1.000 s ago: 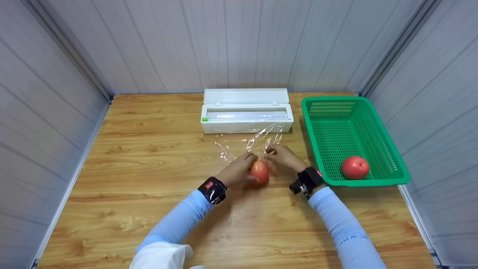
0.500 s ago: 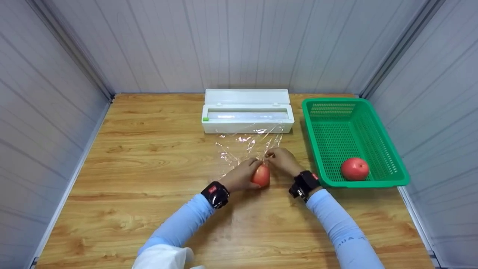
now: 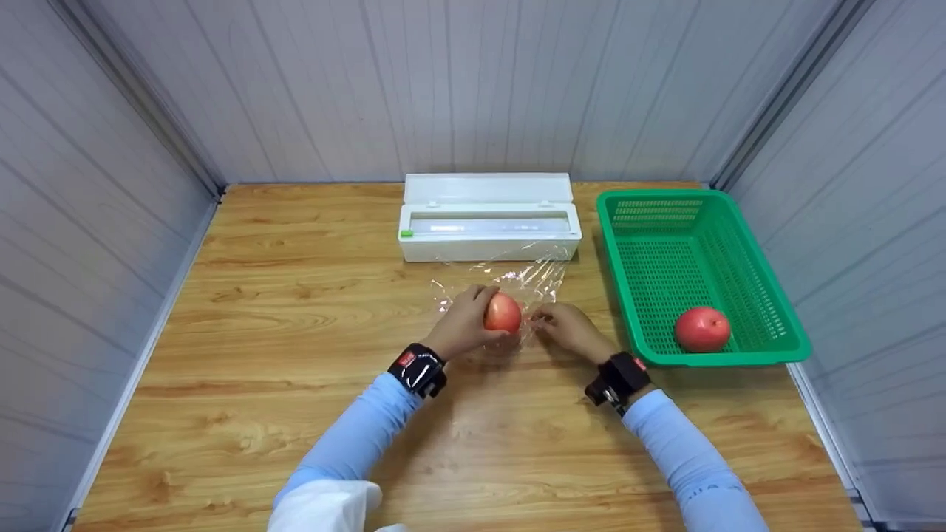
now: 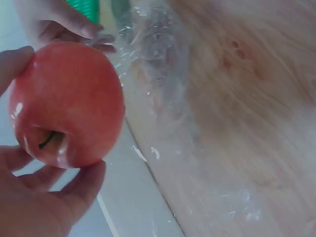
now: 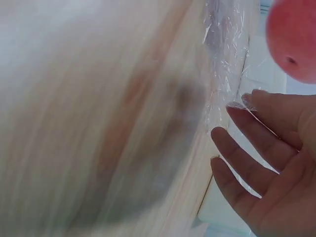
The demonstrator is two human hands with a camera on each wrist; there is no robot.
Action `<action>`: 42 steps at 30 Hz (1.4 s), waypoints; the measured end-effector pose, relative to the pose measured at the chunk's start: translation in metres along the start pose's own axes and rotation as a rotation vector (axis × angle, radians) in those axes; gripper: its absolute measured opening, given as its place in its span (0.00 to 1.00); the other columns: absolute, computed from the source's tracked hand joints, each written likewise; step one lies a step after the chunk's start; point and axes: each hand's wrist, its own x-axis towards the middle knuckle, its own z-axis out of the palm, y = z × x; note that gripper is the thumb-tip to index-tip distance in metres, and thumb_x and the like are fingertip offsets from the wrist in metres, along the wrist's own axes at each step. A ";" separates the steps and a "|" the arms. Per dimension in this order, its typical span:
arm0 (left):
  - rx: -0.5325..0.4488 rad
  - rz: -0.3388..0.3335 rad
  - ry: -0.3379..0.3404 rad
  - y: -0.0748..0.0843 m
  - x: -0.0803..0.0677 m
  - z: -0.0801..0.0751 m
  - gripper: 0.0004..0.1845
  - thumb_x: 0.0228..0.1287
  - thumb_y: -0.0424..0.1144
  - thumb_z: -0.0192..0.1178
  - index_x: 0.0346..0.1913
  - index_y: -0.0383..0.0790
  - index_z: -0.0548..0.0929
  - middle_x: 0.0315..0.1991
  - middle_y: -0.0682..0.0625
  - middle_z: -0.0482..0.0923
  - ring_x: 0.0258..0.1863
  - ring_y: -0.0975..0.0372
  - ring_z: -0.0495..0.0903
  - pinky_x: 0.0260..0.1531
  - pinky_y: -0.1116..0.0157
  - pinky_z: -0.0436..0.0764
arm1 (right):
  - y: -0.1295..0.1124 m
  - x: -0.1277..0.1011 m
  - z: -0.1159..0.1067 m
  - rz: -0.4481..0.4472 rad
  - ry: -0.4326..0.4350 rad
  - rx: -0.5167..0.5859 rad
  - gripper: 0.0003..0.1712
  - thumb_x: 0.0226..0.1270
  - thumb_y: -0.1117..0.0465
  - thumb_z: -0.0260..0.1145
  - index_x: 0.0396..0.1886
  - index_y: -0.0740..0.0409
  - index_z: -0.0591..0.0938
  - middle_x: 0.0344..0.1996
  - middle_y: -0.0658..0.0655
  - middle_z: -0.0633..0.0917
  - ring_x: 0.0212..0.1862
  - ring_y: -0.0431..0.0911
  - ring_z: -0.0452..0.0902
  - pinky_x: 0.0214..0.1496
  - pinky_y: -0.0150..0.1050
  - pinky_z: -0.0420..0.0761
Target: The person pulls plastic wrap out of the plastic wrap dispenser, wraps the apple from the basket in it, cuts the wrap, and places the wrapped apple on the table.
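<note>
A red apple (image 3: 502,314) is in my left hand (image 3: 465,323), held by the thumb and fingertips around its side. In the left wrist view its stem hollow faces the camera. Beside it, my right hand (image 3: 569,329) pinches a bit of cling film (image 5: 238,104) between thumb and forefinger, the other fingers spread, as the right wrist view shows. The crumpled, clear cling film (image 3: 543,277) runs from the front of a white dispenser box (image 3: 491,251) toward both hands. Its lid is raised and a film roll (image 3: 488,224) lies inside.
To the right stands a green plastic basket (image 3: 624,295) with a second red apple (image 3: 702,329) in its near part. Light panelled walls (image 3: 495,89) close off the back and sides of the wooden table (image 3: 295,295).
Over the last half second, my left hand has lifted the apple back and left, off the film. The right hand has shifted slightly right and toward me, still pinching film.
</note>
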 end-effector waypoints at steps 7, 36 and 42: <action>0.100 -0.020 -0.042 0.000 0.002 0.012 0.44 0.49 0.49 0.72 0.68 0.38 0.65 0.61 0.37 0.67 0.57 0.45 0.70 0.58 0.49 0.74 | 0.004 -0.007 -0.001 -0.012 -0.011 0.011 0.09 0.61 0.67 0.63 0.40 0.64 0.84 0.41 0.62 0.86 0.47 0.56 0.81 0.54 0.51 0.78; 0.147 0.055 -0.051 -0.007 -0.002 0.023 0.47 0.51 0.51 0.69 0.73 0.50 0.56 0.71 0.40 0.56 0.68 0.47 0.61 0.67 0.49 0.65 | 0.009 -0.030 0.000 -0.026 0.012 -0.013 0.04 0.58 0.69 0.64 0.32 0.61 0.84 0.35 0.58 0.86 0.44 0.53 0.81 0.52 0.49 0.79; -0.035 0.039 -0.072 -0.014 -0.004 0.023 0.47 0.52 0.42 0.70 0.72 0.45 0.55 0.71 0.39 0.52 0.65 0.45 0.66 0.62 0.51 0.72 | 0.011 -0.037 -0.002 0.005 0.029 0.035 0.07 0.57 0.74 0.61 0.33 0.63 0.83 0.38 0.61 0.86 0.46 0.55 0.81 0.55 0.50 0.79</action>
